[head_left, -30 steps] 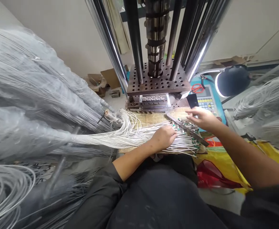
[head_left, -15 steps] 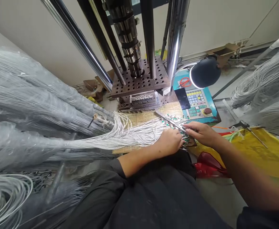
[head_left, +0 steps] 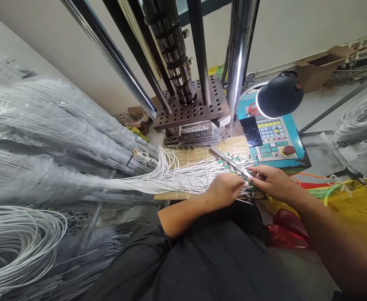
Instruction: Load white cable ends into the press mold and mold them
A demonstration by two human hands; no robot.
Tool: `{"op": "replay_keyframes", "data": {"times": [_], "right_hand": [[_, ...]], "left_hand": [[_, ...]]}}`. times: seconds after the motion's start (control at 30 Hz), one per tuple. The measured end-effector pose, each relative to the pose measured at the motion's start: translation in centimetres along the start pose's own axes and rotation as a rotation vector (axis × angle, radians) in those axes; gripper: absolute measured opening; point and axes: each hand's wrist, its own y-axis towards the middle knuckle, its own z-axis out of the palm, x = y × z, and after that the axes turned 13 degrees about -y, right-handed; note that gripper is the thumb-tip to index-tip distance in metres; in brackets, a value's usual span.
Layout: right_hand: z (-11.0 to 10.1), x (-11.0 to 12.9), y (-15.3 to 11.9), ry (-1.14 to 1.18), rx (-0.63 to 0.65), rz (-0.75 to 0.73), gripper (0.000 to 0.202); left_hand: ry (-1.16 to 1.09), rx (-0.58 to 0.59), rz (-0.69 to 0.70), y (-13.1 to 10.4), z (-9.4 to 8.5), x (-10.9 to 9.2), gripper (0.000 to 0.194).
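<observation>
A thick bundle of white cables (head_left: 183, 177) lies across the work surface (head_left: 198, 152), its many ends carrying small green-and-metal tips (head_left: 238, 159). Over these ends my left hand (head_left: 225, 190) is closed, its fingertips pinched on what looks like a white cable end, mostly hidden by the fingers. Facing it from the right, my right hand (head_left: 269, 179) grips a long slim metal tool (head_left: 230, 162), somewhat like tweezers. The tool slants away to the far left above the cable tips. Both hands' fingertips are close together.
A press (head_left: 192, 110) with a perforated plate and steel columns stands just beyond the cables. Behind my right hand are a control panel (head_left: 273, 138), a dark phone-like slab (head_left: 251, 130) and a lit lamp (head_left: 279, 98). Plastic-wrapped cable bundles (head_left: 45, 117) crowd the left.
The view has shifted, so the whole scene sits a little further right. Both hands keep nearly the same place over the cable ends, and the metal tool stays in my right hand.
</observation>
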Motion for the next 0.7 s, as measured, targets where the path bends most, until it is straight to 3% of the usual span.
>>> {"op": "replay_keyframes", "data": {"times": [0.1, 0.17, 0.4, 0.7], "right_hand": [[0.2, 0.0, 0.4, -0.058, 0.011, 0.009, 0.038], [0.5, 0.1, 0.5, -0.093, -0.007, -0.02, 0.034], [2.1, 0.6, 0.3, -0.163, -0.073, -0.076, 0.037], [2.6, 0.1, -0.1, -0.147, -0.113, -0.072, 0.042]], "left_hand": [[0.13, -0.092, -0.086, -0.2, -1.6, 0.1, 0.032], [0.205, -0.082, -0.111, -0.4, -1.8, 0.1, 0.031], [0.274, -0.074, -0.153, -0.5, 0.0, -0.1, 0.035], [0.255, -0.103, -0.188, -0.4, 0.5, 0.2, 0.032]]}}
